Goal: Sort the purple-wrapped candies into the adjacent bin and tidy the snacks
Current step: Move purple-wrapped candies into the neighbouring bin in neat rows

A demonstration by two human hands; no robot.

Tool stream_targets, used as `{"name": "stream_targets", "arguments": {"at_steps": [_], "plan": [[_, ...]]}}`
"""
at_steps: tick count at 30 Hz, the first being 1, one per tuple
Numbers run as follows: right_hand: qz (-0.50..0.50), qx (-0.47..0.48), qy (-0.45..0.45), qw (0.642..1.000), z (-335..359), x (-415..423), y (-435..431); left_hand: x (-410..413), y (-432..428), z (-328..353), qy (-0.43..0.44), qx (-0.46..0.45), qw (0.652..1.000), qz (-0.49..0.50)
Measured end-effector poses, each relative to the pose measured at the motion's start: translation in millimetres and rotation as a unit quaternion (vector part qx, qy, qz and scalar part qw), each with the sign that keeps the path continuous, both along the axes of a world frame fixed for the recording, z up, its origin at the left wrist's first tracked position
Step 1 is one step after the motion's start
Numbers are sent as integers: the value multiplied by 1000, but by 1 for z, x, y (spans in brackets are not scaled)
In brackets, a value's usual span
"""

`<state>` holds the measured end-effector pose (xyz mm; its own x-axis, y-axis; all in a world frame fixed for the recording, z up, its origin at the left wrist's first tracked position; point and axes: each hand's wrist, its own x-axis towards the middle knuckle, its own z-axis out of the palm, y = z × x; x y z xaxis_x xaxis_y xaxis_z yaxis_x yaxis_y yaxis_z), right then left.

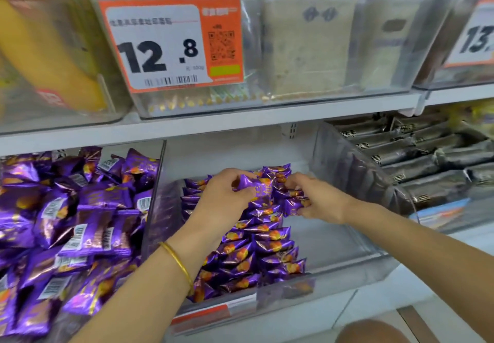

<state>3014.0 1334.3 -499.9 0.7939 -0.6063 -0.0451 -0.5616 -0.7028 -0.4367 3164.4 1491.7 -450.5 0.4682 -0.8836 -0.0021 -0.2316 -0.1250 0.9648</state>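
A loose heap of purple-wrapped candies (66, 225) fills the left bin. The adjacent clear bin (347, 241) in the middle holds purple candies standing in neat rows (256, 251) along its left half. Over the far end of those rows, my left hand (224, 195) pinches one purple candy (258, 186) and holds it upright. My right hand (315, 198) reaches in from the right and grips another purple candy (292, 203) at the top of the rows. A gold bangle sits on my left wrist.
The right bin (427, 161) holds dark-wrapped bars in stacked rows. Above, a white shelf carries clear bins with pale packaged snacks and an orange price tag (171, 46) reading 12.8. Yellow packets stand at the upper left. The middle bin's right half shows bare floor.
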Motion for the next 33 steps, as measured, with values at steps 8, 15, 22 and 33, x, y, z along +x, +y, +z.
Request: {"name": "stream_targets", "arguments": {"at_steps": [8, 15, 22, 33], "plan": [[-89, 22, 71, 993, 5, -4, 1, -17, -17, -6, -109, 27, 991, -74], [-128, 201, 34, 971, 12, -2, -5, -37, -42, -23, -264, 64, 949, -159], [-196, 291, -39, 936, 10, -4, -10, -44, -55, -31, -353, 84, 923, -128], [-210, 486, -120, 840, 14, -17, 8, -43, -57, -39, -445, 111, 883, -99]]}}
